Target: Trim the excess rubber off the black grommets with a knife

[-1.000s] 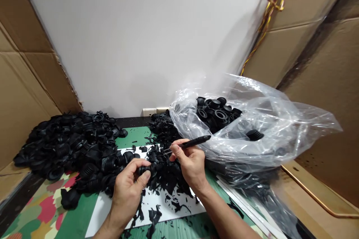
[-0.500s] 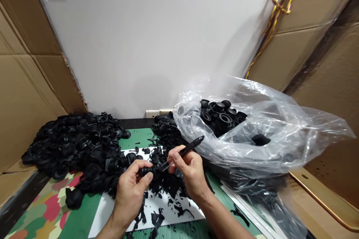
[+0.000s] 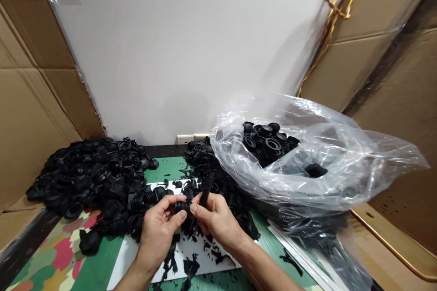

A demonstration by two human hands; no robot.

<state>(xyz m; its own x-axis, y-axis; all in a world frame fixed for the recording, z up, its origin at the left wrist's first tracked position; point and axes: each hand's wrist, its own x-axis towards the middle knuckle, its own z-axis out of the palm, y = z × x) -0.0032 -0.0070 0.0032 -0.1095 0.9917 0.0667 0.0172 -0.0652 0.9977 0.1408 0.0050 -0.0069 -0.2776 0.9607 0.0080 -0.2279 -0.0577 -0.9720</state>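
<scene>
My left hand (image 3: 160,231) pinches a small black ribbed rubber part (image 3: 181,208) over the white board (image 3: 136,259). My right hand (image 3: 214,219) is closed on a slim black-handled tool (image 3: 206,192), whose handle points up and away. The fingertips of both hands meet at the rubber part, and the tool's tip is hidden behind them. Black trimmed scraps (image 3: 208,223) lie under and around the hands.
A big heap of black rubber bellows parts (image 3: 92,177) lies on the left. A clear plastic bag (image 3: 307,163) holding more black parts (image 3: 268,143) sits on the right. Cardboard walls (image 3: 30,113) stand on both sides. Yellow-red wires (image 3: 332,4) hang at the back right.
My right hand has moved left and down to meet the left hand. The tool's handle has swung from pointing right to pointing nearly upright.
</scene>
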